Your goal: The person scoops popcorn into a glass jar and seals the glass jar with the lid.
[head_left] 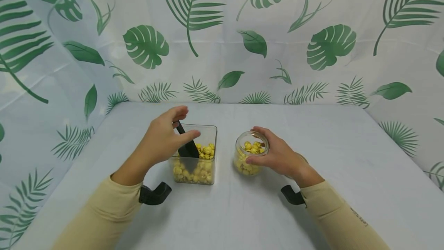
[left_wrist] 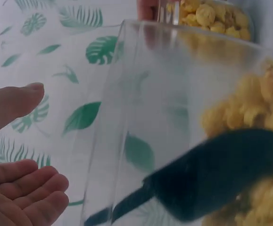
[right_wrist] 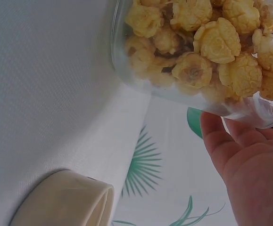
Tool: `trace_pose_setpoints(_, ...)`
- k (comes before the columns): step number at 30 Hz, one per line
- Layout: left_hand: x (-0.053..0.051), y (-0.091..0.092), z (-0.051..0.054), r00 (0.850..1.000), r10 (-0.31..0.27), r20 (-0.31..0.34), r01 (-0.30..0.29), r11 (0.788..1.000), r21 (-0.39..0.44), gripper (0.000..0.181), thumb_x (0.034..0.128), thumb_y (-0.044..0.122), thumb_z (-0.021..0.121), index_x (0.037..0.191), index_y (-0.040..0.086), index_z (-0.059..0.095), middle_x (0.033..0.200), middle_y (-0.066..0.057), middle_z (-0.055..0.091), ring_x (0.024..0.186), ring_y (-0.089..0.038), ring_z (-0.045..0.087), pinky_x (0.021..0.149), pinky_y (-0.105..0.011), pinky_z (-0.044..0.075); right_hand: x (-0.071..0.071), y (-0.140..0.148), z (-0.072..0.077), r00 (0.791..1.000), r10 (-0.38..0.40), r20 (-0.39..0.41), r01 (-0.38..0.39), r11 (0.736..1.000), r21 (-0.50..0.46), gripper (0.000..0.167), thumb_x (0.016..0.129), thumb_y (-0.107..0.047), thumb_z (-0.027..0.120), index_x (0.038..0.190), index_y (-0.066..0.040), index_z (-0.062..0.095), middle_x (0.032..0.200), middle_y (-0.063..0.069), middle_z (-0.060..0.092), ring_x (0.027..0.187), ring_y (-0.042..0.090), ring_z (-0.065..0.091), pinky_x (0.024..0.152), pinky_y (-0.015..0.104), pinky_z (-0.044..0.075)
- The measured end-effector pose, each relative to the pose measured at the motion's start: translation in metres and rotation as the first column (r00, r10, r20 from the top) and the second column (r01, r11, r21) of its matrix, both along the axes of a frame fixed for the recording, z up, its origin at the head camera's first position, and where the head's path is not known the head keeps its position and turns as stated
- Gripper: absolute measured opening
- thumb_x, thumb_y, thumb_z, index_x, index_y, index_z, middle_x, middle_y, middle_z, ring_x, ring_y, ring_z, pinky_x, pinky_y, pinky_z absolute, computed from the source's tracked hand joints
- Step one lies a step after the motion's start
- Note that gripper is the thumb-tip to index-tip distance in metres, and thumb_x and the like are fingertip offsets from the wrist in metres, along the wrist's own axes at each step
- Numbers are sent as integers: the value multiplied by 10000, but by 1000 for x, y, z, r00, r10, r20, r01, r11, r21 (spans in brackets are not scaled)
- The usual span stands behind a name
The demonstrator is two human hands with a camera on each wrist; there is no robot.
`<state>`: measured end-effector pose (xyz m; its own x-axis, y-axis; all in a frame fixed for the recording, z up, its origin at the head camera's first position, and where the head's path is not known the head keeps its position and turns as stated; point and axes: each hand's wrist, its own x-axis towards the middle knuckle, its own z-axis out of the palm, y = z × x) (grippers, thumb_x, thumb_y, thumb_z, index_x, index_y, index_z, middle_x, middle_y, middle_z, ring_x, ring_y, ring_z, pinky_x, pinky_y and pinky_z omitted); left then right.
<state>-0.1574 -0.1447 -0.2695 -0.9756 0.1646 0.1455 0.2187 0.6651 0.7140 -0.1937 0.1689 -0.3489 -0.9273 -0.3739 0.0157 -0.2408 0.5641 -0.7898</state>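
Observation:
A clear square container of yellow popcorn stands left of centre. A black scoop leans in it, its blade in the popcorn and its handle up against the rim. My left hand hovers by that handle with thumb and fingers spread; in the left wrist view the hand is apart from the scoop and holds nothing. To the right, my right hand grips a round glass jar near its rim, thumb in front and fingers behind. Popcorn fills much of the jar.
A white-covered table runs back to a leaf-patterned cloth. In the right wrist view a cream, round-edged object lies on the table; the right wrist mostly hides it in the head view. Black wrist mounts jut from both sleeves.

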Motion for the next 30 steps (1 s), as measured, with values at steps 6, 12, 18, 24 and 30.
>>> trace_pose_setpoints(6,-2,19,-6,998,-55,30,55,998,14,793,890,346,782,1523,69,393,1498,-108,469,1322,-352,487,1065,-465,419,0,0,0,1000,9,-13,-9,1000,0,976,788,-363,865,1536,-67,311,1508,134,418,1246,327,483,1040,545,411)
trace_pose_setpoints(12,-3,38,-12,996,-93,-5,93,996,1,788,875,350,797,1512,79,420,1485,-109,479,1313,-336,498,1050,-459,436,1,2,-1,999,16,-29,-16,1000,-3,961,791,-360,862,1535,-88,316,1505,141,421,1290,357,465,1057,580,388)
trace_pose_setpoints(18,-3,55,-15,983,-169,-70,170,985,11,736,880,289,805,1485,57,456,1469,-100,498,1284,-325,530,1036,-434,454,4,9,-1,998,8,-59,-8,1000,-1,964,808,-374,849,1541,-59,309,1543,126,383,1340,411,420,1065,597,369)
trace_pose_setpoints(24,-1,72,-18,976,-201,-80,205,977,52,724,872,290,815,1464,43,480,1428,-103,538,1262,-302,551,1012,-418,476,6,15,-1,995,11,-97,-13,1000,-23,955,822,-349,844,1534,-17,300,1539,146,391,1368,361,405,1079,555,374)
trace_pose_setpoints(30,0,86,-21,983,-179,-45,181,983,42,739,874,332,808,1470,52,471,1424,-104,538,1263,-309,545,1002,-435,483,9,22,1,986,16,-168,-20,999,-25,895,831,-314,840,1505,1,341,1508,166,430,1386,329,398,1086,531,376)
